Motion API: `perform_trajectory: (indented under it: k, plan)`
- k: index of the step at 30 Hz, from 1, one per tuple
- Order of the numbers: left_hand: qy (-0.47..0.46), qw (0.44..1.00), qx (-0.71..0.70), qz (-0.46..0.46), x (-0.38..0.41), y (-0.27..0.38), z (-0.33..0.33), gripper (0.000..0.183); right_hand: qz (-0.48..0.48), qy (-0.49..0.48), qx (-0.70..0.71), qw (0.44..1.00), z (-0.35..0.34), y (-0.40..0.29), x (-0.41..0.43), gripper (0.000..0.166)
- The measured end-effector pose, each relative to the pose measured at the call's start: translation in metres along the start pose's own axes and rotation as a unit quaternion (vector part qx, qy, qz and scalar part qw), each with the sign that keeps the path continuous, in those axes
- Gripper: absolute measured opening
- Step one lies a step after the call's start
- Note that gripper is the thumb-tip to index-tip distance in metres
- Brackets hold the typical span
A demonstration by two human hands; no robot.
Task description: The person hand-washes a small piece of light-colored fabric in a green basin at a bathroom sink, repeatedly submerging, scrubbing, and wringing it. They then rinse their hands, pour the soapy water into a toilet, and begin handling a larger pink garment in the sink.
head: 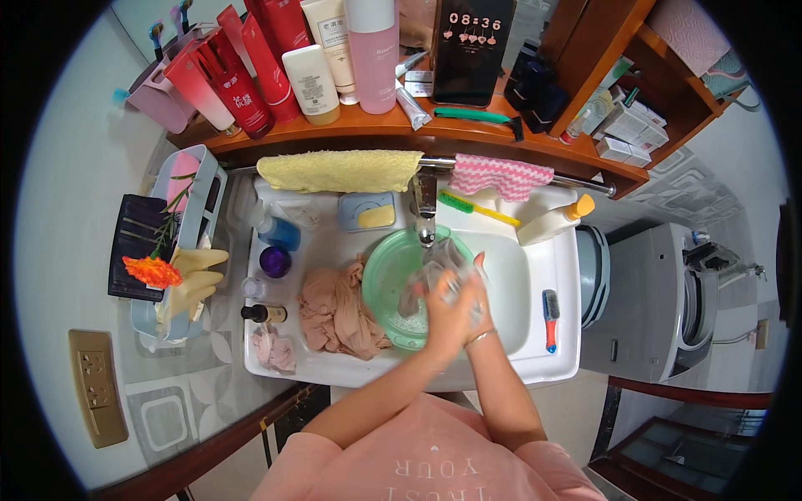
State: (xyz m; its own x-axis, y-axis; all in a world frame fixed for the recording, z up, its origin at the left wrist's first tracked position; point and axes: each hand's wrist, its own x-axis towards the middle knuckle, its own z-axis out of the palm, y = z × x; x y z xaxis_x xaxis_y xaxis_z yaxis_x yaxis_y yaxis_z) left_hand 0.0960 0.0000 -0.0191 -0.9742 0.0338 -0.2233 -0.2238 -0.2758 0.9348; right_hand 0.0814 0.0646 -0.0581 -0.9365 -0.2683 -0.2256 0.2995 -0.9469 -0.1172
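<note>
A thin grey wet cloth [443, 252] is bunched between my two hands, blurred by motion. My left hand [450, 308] grips it from the left, its fingers bent over the folds. Pressed against it from the right is my right hand [479, 305], thumb up, with a bracelet at the wrist. Both are over a light green plastic basin [383, 275] that holds sudsy water and stands in the white sink [512, 275]. The chrome faucet [425, 216] rises just behind the cloth. Whether water runs from it, I cannot tell.
Crumpled peach fabric [338, 310] lies left of the basin. A soap dish [366, 211], a green-bristled brush [479, 208], a pump bottle [554, 220] and a red-handled brush [550, 320] sit on the rim. Towels [341, 170] hang below a crowded wooden shelf [376, 128].
</note>
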Motion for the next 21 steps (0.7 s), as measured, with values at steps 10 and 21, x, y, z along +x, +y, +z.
perform_trajectory:
  k: [10, 21]
  plan:
    - [0.054, 0.925, 0.373, 0.052, 0.066, -0.043, -0.023, 0.021, -0.112, 0.269, -0.150, 0.945, -0.021, 0.013, 0.006, 0.023]
    - [0.098, 0.930, 0.351, 0.053, 0.076, -0.051, -0.023, 0.020, -0.012, 0.221, -0.148, 0.964, -0.016, 0.000, 0.000, 0.044]
